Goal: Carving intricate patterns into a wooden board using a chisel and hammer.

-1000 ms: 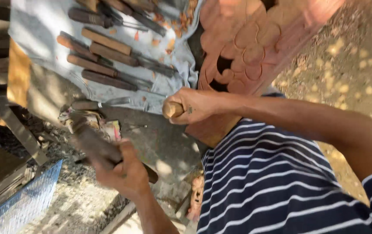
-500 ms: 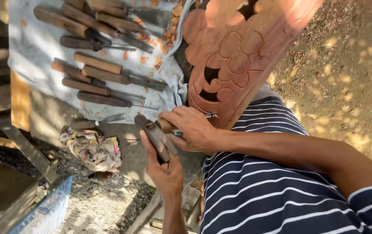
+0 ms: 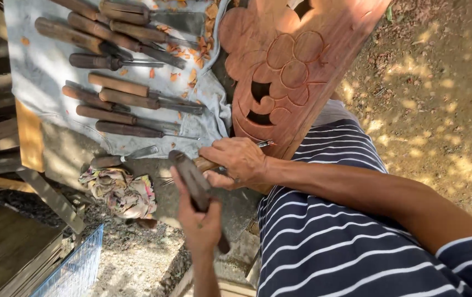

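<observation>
Right hand (image 3: 238, 162) closed around a wooden-handled chisel (image 3: 258, 145), blade tip on the lower edge of the carved wooden panel (image 3: 293, 71) at frame centre. Left hand (image 3: 200, 223) grips a dark wooden mallet (image 3: 192, 179), head now just beside the chisel handle; half a second ago it sat lower left. Row of chisels (image 3: 120, 99) on grey cloth (image 3: 38, 66), upper left. Crumpled rag (image 3: 117, 190) lower left.

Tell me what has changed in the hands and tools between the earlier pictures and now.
The hand with the dark mallet rose from low beside the rag to meet the other hand, which brought its chisel tip against the carved wooden panel. Both grips stayed. The chisels on the cloth did not move.
</observation>
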